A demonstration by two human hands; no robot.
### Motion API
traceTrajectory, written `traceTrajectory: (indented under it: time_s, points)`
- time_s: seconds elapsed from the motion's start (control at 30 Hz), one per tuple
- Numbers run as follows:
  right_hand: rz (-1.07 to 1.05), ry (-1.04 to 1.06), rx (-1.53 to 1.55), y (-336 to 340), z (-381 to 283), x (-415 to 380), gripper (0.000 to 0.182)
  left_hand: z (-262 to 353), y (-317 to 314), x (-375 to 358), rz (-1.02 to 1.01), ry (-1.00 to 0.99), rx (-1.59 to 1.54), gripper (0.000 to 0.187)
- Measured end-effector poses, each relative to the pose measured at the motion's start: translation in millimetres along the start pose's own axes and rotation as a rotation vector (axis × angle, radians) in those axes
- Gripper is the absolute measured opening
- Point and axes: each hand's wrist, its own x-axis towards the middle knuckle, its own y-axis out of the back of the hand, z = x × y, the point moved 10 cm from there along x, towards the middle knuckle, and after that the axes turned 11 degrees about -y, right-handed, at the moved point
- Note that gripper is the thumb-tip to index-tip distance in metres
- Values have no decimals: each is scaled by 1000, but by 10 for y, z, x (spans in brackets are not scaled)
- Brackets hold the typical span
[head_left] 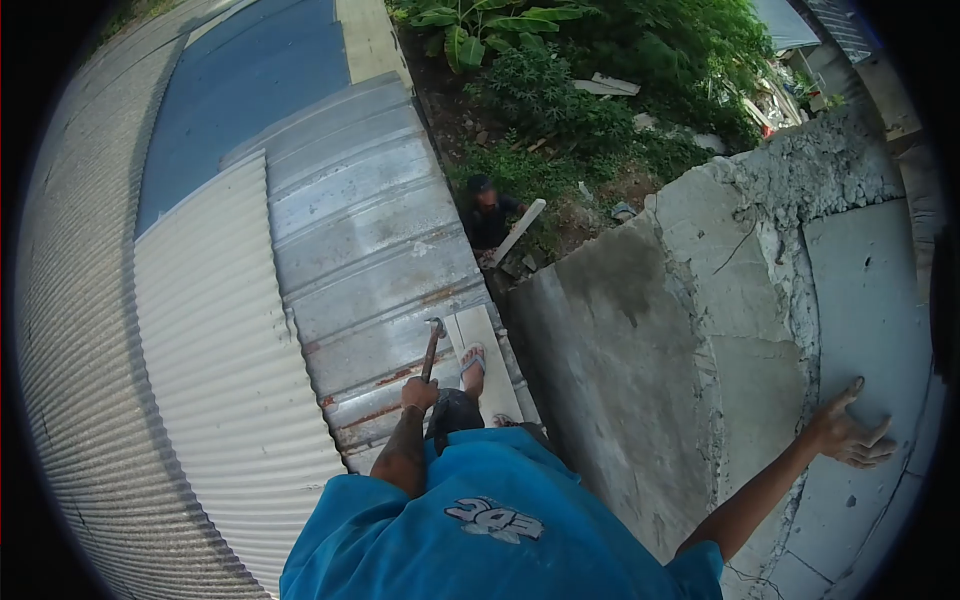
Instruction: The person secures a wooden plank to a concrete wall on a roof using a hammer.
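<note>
Two bare hands extend forward of the blue shirt [500,510], one on each side. The left hand [418,393] has its fingers closed around the lower handle of a hammer [430,355]. The long axis of the hammer points away from the wearer, tilted slightly right; its head lies beyond the fingers, over the metal roof [370,260], just beside the left edge of a pale board [478,326]. A sandalled foot [473,370] rests on this board. The right hand [855,432], well apart from the hammer, has open, spread fingers at the concrete wall [640,330]; contact cannot be confirmed. Farther out, another person [486,215] is beside a plank [519,233], near green plants [530,90].
</note>
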Motion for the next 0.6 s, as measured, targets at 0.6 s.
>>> traceTrajectory:
  time_s: [0.6]
  points:
    - [-244,-102,170,180,5,106,75,3707,787,-1661,-212,-1280,-474,28]
